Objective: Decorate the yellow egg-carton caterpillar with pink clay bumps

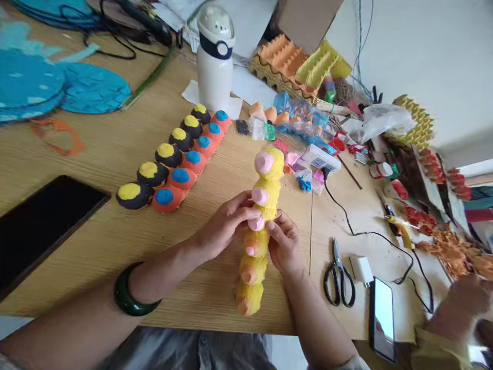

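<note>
My left hand (pixel 227 224) and my right hand (pixel 283 244) both grip a long yellow caterpillar made of egg-carton cups (pixel 266 191), holding its middle from either side. Pink and orange painted bumps run along its top, and my fingers hide part of it. A dark green bangle (pixel 131 293) circles my left wrist. To the left of my left hand lie two rows of painted egg-carton cups, one black with yellow spots (pixel 165 156) and one orange-red with blue spots (pixel 192 164). Neither hand touches them.
A black tablet (pixel 46 221) lies at the left, with blue paper discs (pixel 57 82) behind it. Scissors (pixel 339 277), a phone (pixel 382 318), a power strip (pixel 319 156) and a white bottle (pixel 214 56) stand nearby. Another person's hand (pixel 466 300) is at the right edge.
</note>
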